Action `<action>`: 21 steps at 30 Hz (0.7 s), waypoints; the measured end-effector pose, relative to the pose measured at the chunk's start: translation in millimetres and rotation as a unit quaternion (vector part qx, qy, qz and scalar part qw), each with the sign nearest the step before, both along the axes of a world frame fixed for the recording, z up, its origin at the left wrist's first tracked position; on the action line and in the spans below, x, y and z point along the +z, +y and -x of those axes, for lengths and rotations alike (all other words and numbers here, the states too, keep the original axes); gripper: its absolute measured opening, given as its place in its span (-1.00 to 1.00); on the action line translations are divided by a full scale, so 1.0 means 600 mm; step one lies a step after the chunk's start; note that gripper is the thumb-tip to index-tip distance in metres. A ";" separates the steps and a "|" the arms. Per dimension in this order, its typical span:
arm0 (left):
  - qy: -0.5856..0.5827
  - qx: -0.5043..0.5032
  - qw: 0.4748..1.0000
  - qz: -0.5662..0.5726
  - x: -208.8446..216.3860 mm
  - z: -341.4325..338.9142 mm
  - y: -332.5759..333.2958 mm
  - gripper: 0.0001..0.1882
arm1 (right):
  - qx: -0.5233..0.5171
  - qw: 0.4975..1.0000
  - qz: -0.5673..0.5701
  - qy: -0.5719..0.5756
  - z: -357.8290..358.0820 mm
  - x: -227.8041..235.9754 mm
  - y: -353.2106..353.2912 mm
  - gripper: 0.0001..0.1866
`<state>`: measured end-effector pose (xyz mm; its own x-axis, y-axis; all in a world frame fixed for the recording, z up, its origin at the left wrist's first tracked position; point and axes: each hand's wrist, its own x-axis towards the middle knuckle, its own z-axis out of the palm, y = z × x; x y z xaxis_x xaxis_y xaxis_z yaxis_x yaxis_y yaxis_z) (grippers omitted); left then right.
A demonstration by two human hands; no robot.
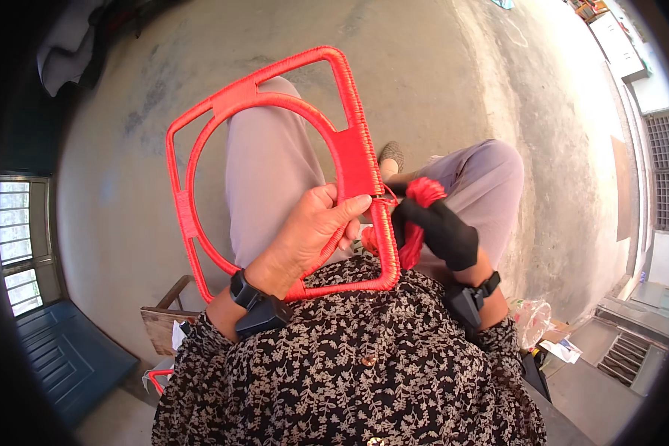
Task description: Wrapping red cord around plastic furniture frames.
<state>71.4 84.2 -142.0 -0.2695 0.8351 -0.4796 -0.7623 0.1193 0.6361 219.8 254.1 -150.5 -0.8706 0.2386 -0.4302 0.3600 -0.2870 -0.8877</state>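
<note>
A square frame with a ring inside it [358,160], wrapped all over in red cord, rests across my lap and left thigh. My left hand [305,232], bare, grips its right side, the thumb pressed on the wrapped bar near a small dark gap in the wrapping. Just right of that bar, my right hand [447,232], in a black glove, is closed around a bundle of red cord [426,192]. Loops of the bundle stick out above and below the glove. A thin strand runs from the bar toward the right hand. The gloved fingertips are partly hidden.
My knees [490,175] are spread below the work, with a shoe [392,156] on the concrete floor [431,82] beyond. A wooden piece [158,331] stands at my left. A clear plastic bag [531,321] and papers [561,349] lie at my right.
</note>
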 end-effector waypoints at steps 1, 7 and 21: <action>-0.005 0.003 1.000 0.000 0.001 0.000 0.001 -0.82 | 0.012 0.999 -0.052 -0.004 0.003 -0.013 -0.009 -0.71; 0.001 0.003 1.000 -0.016 0.003 -0.003 0.001 -0.80 | -0.086 0.971 0.219 0.033 -0.008 0.005 0.030 -0.76; -0.021 0.013 0.999 -0.027 0.020 -0.003 -0.001 -0.78 | -0.276 0.923 0.240 0.121 -0.024 -0.027 0.059 -0.78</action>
